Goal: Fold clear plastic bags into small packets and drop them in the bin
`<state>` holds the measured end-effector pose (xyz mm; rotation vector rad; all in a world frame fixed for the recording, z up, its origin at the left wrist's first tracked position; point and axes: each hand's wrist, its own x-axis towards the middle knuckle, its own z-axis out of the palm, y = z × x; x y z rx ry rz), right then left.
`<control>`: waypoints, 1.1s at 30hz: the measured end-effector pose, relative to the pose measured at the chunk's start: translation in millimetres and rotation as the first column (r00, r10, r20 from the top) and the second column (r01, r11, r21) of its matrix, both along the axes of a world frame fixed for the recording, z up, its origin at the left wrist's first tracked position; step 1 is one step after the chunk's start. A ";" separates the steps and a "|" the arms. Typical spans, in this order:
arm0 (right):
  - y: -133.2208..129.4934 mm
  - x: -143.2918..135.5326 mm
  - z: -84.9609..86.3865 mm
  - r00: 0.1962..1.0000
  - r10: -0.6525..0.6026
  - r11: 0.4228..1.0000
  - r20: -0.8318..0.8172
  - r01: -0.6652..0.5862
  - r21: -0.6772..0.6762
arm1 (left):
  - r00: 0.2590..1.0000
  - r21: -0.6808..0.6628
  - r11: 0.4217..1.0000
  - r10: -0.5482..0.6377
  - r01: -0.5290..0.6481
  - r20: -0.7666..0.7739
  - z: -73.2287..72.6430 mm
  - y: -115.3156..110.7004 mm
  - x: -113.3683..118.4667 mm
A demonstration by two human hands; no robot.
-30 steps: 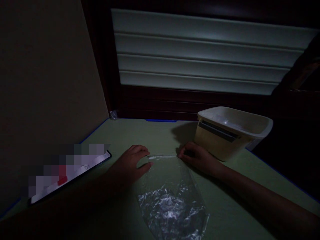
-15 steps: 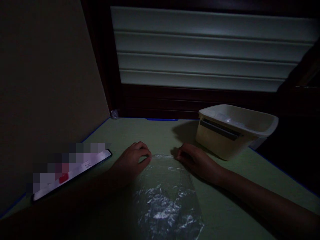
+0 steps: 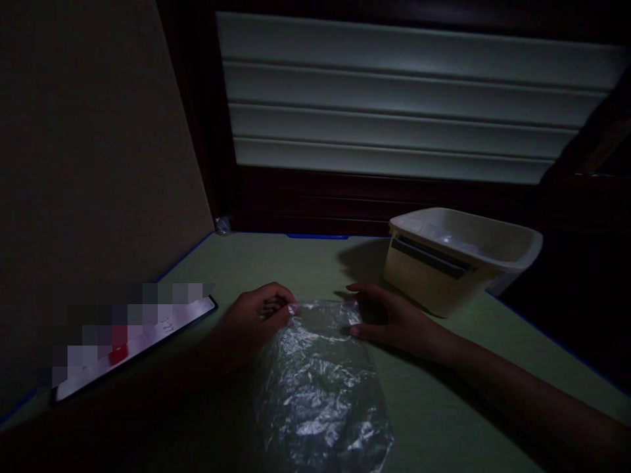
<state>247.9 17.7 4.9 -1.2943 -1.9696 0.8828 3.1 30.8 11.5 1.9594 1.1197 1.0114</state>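
Observation:
A clear plastic bag (image 3: 325,387) lies crinkled on the green table in front of me, its far edge between my two hands. My left hand (image 3: 263,315) is closed, pinching the bag's far left corner between thumb and fingers. At the far right corner, my right hand (image 3: 387,315) has thumb and fingers apart, with the bag's edge running between them. The thumb touches or nearly touches the plastic there; no firm grip shows.
Behind my right hand stands a cream plastic bin (image 3: 428,279) with clear plastic inside. To the left, a phone (image 3: 148,338) with a lit, partly blurred screen leans near the wall. A slatted panel (image 3: 384,98) rises behind the green table (image 3: 256,259).
My left hand has taken hold of the bag's far left corner, and that edge is lifted a little. My right hand's fingers have spread apart at the other corner.

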 end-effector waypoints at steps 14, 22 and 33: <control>-1.1 -0.5 0.3 0.999 0.053 0.999 0.010 -0.053 0.006 | 0.987 -0.033 0.995 -0.101 0.097 -0.122 -1.6 1.9 -1.9; -3.3 0.5 -1.8 0.993 0.088 0.992 0.076 -0.095 0.083 | 0.956 0.132 0.977 -0.132 0.170 -0.261 -6.5 3.5 -5.0; -3.4 3.8 -0.6 0.981 0.062 0.962 0.185 -0.109 0.252 | 0.921 0.306 0.904 -0.189 0.299 -0.342 -9.0 4.1 -11.1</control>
